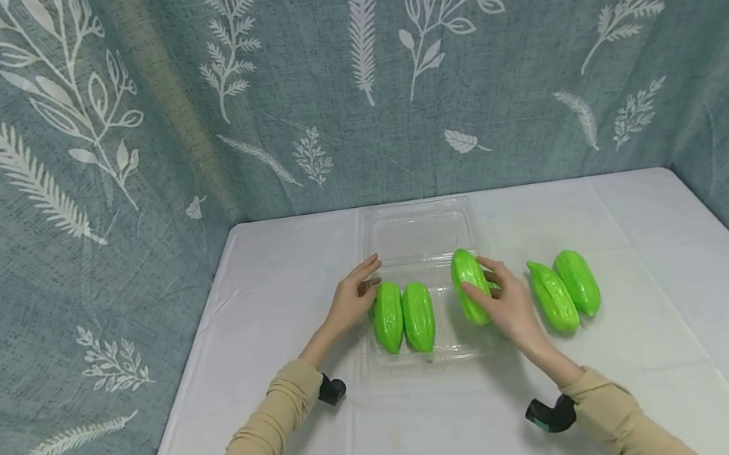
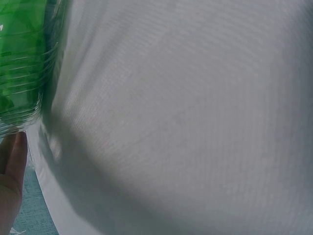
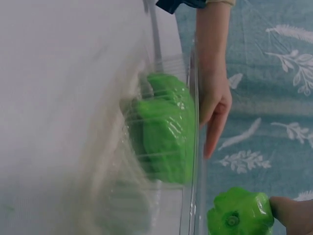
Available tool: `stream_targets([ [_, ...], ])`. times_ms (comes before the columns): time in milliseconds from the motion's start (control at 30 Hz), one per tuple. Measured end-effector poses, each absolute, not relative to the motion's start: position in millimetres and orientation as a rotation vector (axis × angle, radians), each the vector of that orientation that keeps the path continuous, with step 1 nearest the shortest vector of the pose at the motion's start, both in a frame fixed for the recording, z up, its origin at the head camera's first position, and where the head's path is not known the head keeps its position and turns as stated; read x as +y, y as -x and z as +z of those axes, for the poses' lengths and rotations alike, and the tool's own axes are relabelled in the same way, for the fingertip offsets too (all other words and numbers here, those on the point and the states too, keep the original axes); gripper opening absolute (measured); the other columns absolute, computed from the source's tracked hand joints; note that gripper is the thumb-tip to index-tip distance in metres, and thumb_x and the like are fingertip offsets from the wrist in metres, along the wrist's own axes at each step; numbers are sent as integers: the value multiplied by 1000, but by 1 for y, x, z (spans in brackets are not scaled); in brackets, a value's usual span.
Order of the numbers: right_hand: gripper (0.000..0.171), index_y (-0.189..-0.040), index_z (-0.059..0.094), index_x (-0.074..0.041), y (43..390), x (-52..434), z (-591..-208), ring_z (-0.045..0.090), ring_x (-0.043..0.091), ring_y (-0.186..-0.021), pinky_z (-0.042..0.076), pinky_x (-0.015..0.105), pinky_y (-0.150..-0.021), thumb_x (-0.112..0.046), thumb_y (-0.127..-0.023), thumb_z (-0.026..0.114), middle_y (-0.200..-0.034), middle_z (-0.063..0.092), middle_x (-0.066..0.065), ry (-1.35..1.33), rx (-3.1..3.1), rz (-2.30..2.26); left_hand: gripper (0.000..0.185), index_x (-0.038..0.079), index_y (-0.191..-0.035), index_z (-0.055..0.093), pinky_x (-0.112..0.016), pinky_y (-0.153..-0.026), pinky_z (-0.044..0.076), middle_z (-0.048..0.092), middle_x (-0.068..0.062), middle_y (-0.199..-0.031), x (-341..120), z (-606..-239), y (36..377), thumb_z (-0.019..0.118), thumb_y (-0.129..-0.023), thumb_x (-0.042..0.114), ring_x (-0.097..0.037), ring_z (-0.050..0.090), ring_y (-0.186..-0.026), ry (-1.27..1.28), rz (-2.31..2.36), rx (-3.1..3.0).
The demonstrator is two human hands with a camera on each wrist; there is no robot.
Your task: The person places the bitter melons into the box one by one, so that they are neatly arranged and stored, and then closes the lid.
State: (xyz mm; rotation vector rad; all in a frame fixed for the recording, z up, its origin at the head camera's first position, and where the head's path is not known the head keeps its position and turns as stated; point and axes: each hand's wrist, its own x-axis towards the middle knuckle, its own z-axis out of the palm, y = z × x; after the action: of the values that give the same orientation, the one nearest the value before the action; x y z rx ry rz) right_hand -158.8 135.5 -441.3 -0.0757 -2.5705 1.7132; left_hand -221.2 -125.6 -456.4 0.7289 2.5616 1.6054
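The right hand (image 1: pixel 512 308) has its grip curled around a green fruit (image 1: pixel 469 286), tilted over the clear tray (image 1: pixel 455 354) at frame centre. The left hand (image 1: pixel 350 299), fingers straight, seems to steady the tray's left rim beside 2 fruits (image 1: pixel 405 317). That light tray could slide on the surface (image 1: pixel 436 435), or the glossy fruit slip.

Head view: bright, even, diffuse light from above, sharp focus. Soft faint shadows on the worktop (image 1: pixel 633 345) just under and near-side of both grips. Wide-angle bend at the frame edges; backdrop (image 1: pixel 526 80) seams curve. Mild sheen on the clear tray (image 1: pixel 421 231) beyond the grips.

Left wrist view: very close, soft focus throughout, broad grey shadow band across the cloth below the grip, glare streaks on the tray ribs.

Right wrist view: motion blur and smear on the tray wall left of the grip; the backdrop reads sharper.
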Motion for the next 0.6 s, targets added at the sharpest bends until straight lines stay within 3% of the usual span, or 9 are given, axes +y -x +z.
stream_targets([
  [600,60,-141,40,0,157,116,-453,59,46,-110,55,49,-92,-22,-91,63,-134,50,30,5,-2585,1728,45,-15,-134,42,-48,-101,49,33,-30,-147,-125,-455,221,45,-89,-14,-47,54,-116,-719,1600,2571],
])
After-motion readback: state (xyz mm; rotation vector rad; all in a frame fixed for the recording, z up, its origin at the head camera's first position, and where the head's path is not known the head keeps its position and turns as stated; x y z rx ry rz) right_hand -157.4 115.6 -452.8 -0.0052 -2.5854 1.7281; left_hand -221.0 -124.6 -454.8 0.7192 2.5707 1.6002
